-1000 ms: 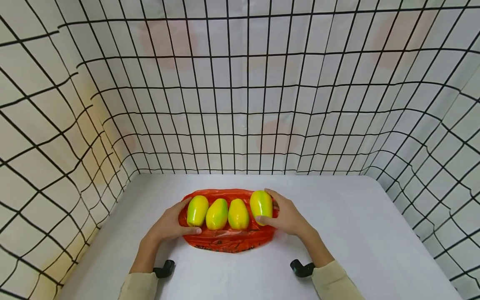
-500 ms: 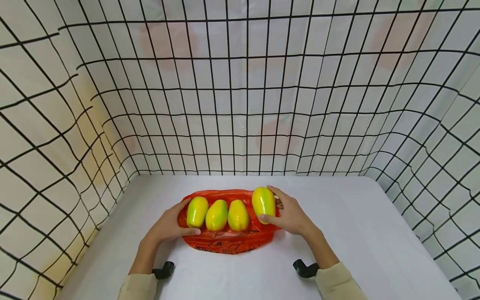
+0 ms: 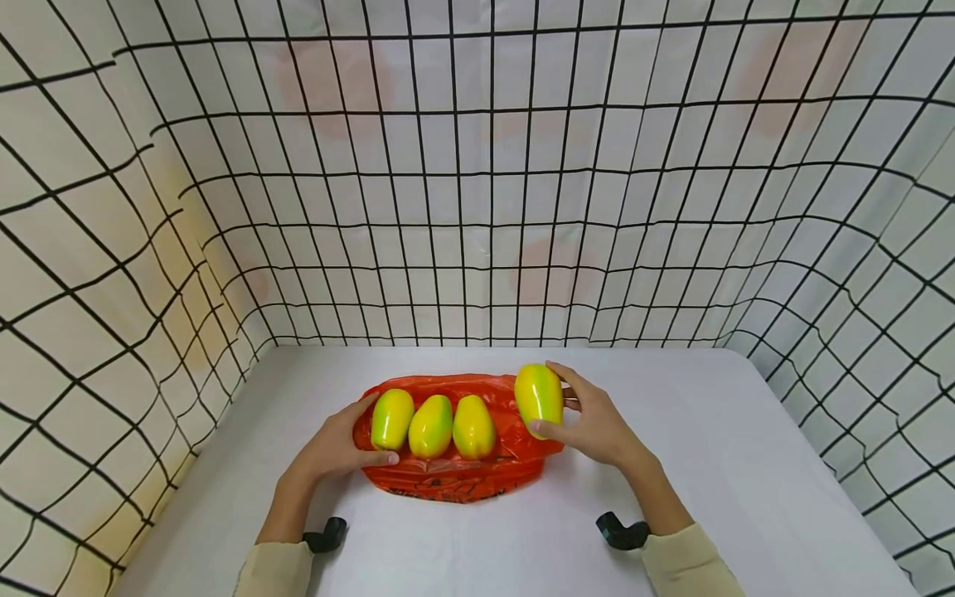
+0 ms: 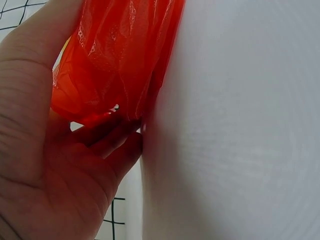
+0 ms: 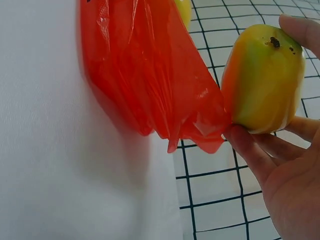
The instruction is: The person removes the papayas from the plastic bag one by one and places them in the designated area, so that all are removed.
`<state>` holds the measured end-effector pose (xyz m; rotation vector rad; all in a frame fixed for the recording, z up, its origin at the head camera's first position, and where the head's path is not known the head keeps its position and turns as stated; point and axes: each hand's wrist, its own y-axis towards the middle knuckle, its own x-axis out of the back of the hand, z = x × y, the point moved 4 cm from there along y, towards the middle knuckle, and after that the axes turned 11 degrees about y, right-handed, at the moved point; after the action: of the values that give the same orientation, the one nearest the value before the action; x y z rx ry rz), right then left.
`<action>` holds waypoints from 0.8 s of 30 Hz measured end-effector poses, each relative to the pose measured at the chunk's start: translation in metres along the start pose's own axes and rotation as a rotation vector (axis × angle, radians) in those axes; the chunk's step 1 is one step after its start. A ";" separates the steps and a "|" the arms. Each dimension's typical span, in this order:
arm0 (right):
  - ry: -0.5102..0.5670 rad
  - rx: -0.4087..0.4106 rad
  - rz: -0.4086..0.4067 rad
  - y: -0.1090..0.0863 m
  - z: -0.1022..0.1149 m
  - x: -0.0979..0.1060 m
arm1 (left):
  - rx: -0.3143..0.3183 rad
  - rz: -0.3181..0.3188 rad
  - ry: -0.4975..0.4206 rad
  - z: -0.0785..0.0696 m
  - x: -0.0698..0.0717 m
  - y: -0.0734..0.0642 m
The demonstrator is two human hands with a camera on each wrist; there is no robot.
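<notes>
My right hand [image 3: 597, 425] grips a yellow-green mango [image 3: 539, 401] between thumb and fingers, raised over the right end of a red plastic bag [image 3: 466, 481]. The right wrist view shows dark specks on the held mango's [image 5: 267, 80] blunt end and the bag's crumpled edge [image 5: 205, 120] by the fingertips. Three more mangoes, among them the middle one [image 3: 431, 427], lie in a row on the bag. My left hand [image 3: 339, 444] holds the bag's left end, its thumb in front and fingers behind, round the leftmost mango [image 3: 392, 419]. In the left wrist view, red plastic [image 4: 117, 60] hides that mango almost entirely.
A white-covered table [image 3: 709, 481] lies under everything. Black wire grid panels [image 3: 492, 224] rise at the back and on both sides, in front of white sheeting. A black device [image 3: 326, 536] is worn at each wrist.
My right hand has lifted its mango and carried it to the right and slightly away, off the row. The left hand and the other three mangoes have stayed put.
</notes>
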<state>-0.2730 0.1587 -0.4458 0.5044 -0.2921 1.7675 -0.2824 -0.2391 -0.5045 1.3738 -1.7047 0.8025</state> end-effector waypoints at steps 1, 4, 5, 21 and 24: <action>-0.004 -0.003 -0.003 0.000 0.000 0.002 | 0.001 0.000 0.000 0.000 0.000 0.000; -0.012 -0.002 -0.009 -0.003 -0.001 0.006 | -0.009 0.002 0.001 0.000 0.000 0.000; -0.014 0.001 -0.011 -0.003 0.000 0.008 | -0.007 0.003 0.001 0.000 0.000 0.000; -0.026 0.007 -0.040 -0.012 -0.015 0.028 | -0.015 0.014 0.003 0.001 0.000 -0.001; -0.026 0.009 -0.042 -0.015 -0.018 0.032 | -0.018 0.012 -0.002 0.000 0.000 0.000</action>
<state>-0.2683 0.1980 -0.4470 0.5370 -0.2895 1.7231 -0.2821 -0.2390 -0.5039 1.3539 -1.7192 0.7915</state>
